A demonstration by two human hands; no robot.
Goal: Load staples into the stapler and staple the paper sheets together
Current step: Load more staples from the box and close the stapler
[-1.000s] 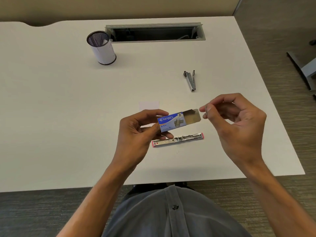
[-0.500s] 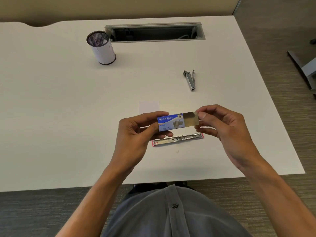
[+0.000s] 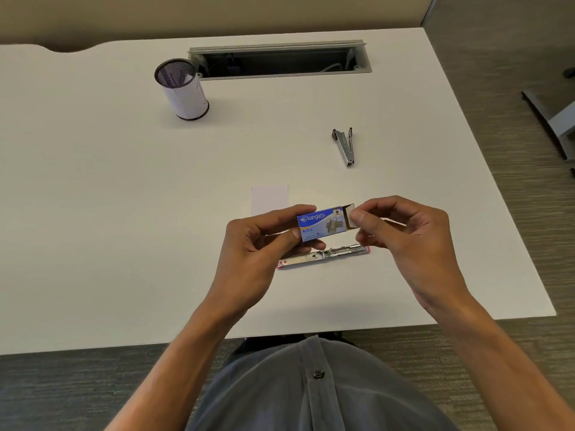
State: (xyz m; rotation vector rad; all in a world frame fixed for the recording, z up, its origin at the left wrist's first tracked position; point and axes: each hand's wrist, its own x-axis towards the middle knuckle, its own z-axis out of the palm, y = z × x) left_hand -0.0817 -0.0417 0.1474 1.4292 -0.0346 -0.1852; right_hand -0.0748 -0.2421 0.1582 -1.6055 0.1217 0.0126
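From my seat I see a blue staple box with white lettering and a grey picture, its open flap pale grey-white, over a silver stapler with pink ends. At 12 o'clock from it lies a white paper slip on the off-white desk; at 1 o'clock a silver staple remover. At 11 o'clock stands a black mesh cup wrapped in white, and my shirt is grey.
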